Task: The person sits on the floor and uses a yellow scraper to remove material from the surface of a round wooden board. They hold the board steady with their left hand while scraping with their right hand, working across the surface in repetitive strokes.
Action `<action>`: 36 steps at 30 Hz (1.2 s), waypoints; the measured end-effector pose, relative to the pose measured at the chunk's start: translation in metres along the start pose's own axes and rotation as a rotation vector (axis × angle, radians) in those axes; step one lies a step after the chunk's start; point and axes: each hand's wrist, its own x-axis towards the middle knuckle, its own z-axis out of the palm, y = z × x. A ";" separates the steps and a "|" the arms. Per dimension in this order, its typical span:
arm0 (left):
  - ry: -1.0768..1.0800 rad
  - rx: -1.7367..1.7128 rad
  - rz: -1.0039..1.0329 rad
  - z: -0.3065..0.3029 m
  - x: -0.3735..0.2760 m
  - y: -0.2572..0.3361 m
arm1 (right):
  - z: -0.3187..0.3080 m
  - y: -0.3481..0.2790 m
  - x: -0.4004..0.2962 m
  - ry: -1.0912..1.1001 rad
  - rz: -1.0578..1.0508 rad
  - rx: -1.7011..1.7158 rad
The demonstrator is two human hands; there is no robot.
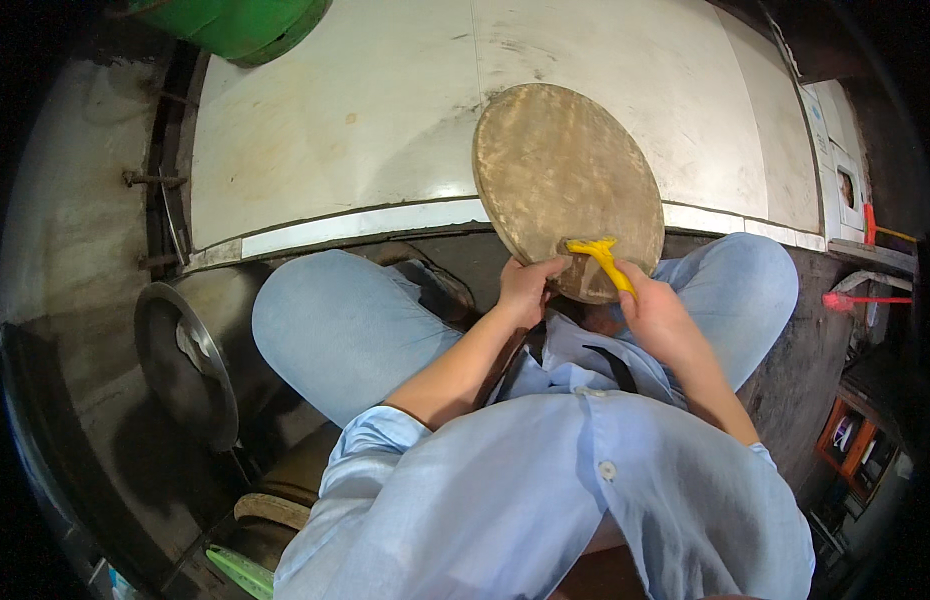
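Note:
A thick round board (566, 172), mottled tan and probably wooden, stands tilted between my knees, leaning over the front edge of the white table. My left hand (529, 289) grips its lower left rim, with the thumb on the face. In my right hand (652, 300) is the handle of a yellow T-shaped tool (601, 257), shaped like a razor or peeler. The tool's head rests on or just above the lower part of the board, beside a darker brown patch. Whatever edge it has on its underside is hidden.
The white tabletop (322, 135) has dark smudges, and a green container (240, 26) stands at its far left. A metal pan (187, 367) sits low on my left, with a light green plastic item (240, 570) below. At right are a red-handled item (840, 301) and an orange-framed shelf (859, 442).

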 end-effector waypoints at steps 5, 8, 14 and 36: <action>-0.042 -0.165 0.110 -0.003 0.010 -0.008 | 0.028 0.006 0.002 0.112 -0.024 0.041; -0.026 -0.130 0.121 -0.002 0.014 -0.014 | 0.029 0.011 0.004 0.122 -0.071 0.031; -0.010 -0.144 0.111 -0.003 0.014 -0.011 | 0.043 0.013 0.007 0.151 -0.067 0.038; 0.303 0.188 0.069 -0.051 0.086 -0.048 | 0.068 0.047 0.110 0.237 -0.131 -0.347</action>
